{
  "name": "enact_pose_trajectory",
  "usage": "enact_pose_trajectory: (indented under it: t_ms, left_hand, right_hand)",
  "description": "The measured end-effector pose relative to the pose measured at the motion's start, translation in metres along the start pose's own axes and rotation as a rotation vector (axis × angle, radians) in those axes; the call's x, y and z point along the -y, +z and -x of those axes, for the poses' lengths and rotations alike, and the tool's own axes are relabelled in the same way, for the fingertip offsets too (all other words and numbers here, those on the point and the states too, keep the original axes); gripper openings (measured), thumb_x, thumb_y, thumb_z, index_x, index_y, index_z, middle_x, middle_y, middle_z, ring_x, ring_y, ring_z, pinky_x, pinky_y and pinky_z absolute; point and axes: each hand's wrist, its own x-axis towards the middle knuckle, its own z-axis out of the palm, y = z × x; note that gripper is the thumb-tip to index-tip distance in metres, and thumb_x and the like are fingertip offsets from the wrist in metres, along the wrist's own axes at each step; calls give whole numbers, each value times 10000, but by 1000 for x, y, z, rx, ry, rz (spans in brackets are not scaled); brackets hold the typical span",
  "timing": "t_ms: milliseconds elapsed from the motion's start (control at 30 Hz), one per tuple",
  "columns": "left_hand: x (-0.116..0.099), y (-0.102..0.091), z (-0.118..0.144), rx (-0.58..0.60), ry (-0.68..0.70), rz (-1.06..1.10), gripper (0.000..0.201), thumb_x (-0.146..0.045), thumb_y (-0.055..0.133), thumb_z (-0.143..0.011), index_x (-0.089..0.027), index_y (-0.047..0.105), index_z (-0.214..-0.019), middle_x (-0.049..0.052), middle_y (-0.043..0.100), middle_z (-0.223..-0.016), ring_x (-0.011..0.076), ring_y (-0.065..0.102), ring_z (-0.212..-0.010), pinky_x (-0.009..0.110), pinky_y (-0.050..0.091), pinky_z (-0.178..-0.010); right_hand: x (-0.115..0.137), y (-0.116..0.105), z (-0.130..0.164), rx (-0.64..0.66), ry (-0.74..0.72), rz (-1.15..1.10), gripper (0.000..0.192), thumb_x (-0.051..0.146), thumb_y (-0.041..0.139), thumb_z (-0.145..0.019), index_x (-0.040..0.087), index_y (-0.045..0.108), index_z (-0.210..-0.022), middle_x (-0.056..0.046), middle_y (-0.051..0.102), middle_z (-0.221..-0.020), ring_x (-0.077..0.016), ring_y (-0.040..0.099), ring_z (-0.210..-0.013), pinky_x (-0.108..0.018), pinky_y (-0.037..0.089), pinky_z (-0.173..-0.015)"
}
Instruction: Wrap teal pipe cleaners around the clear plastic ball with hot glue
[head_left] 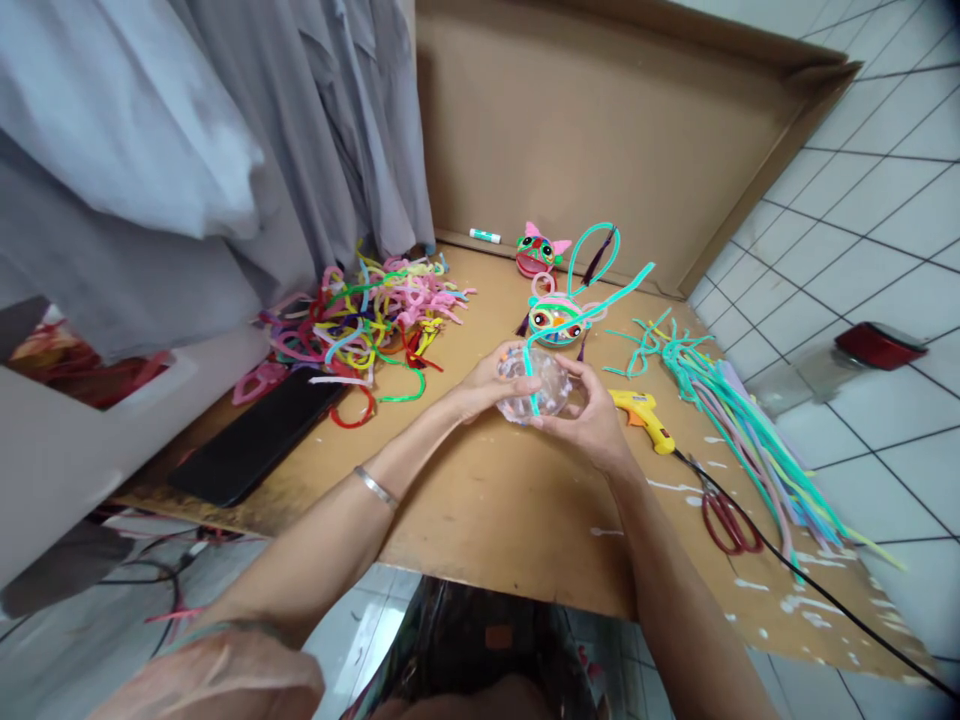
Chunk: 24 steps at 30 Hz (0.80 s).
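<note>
Both hands cup a clear plastic ball [546, 392] above the middle of a low brown board [487, 500]. My left hand [484, 385] holds its left side; my right hand [589, 415] holds its right side. A teal pipe cleaner [581, 315] runs across the ball's front and rises up and to the right toward the back wall. Just behind the ball lies a finished pipe-cleaner face [556, 320] with big eyes. A second pink and green face [538, 252] sits farther back.
A tangle of coloured pipe-cleaner pieces [371, 310] lies at left, beside a black phone [259, 435]. A yellow glue gun [643, 415] with a black cord, red scissors [729, 520] and a bundle of long pipe cleaners [739, 420] lie at right. A glue stick [484, 236] lies by the cardboard back wall.
</note>
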Motion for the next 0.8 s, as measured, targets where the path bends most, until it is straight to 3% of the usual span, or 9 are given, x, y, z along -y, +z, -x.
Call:
enact_pose_trajectory:
  t_ms: [200, 500, 600, 700, 800]
  left_hand:
    - [-2, 5, 2, -21, 17, -64, 812, -378, 909, -480, -164, 541, -1172, 41, 672, -972, 199, 654, -906, 338, 526, -855]
    - [0, 4, 1, -31, 79, -193, 757, -378, 857, -525, -171, 528, -1174, 36, 655, -987, 167, 628, -855, 295, 509, -802]
    - [4, 4, 2, -15, 135, -332, 751, -375, 846, -555, -169, 527, -1204, 41, 659, -1016, 171, 633, -860, 298, 516, -798]
    - [7, 6, 4, -37, 214, -587, 739, -376, 839, -577, -189, 544, -1228, 59, 656, -1082, 213, 640, -942, 348, 523, -852]
    - [9, 9, 6, -49, 290, -822, 752, -400, 845, -560, -196, 570, -1230, 96, 631, -1183, 278, 619, -1077, 427, 496, -959]
  right_hand:
    - [1, 0, -1, -6, -12, 23, 807, 379, 898, -515, 245, 533, -1222, -104, 569, -1305, -284, 581, -1200, -415, 585, -891]
    - [-6, -11, -4, 68, 14, -69, 761, 466, 875, -581, 257, 550, -1236, -90, 618, -1323, -270, 606, -1205, -461, 482, -1057]
    - [-6, -8, -3, -37, -12, -80, 586, 526, 780, -695, 245, 602, -1178, -93, 651, -1274, -269, 613, -1188, -462, 485, -1037]
    - [-3, -3, -1, -242, -130, 64, 415, 497, 712, -779, 228, 666, -1092, -85, 687, -1193, -259, 611, -1170, -456, 454, -1057]
    - [0, 2, 2, -370, -267, 193, 233, 418, 651, -849, 222, 710, -958, -62, 725, -1017, -224, 652, -1013, -412, 492, -974]
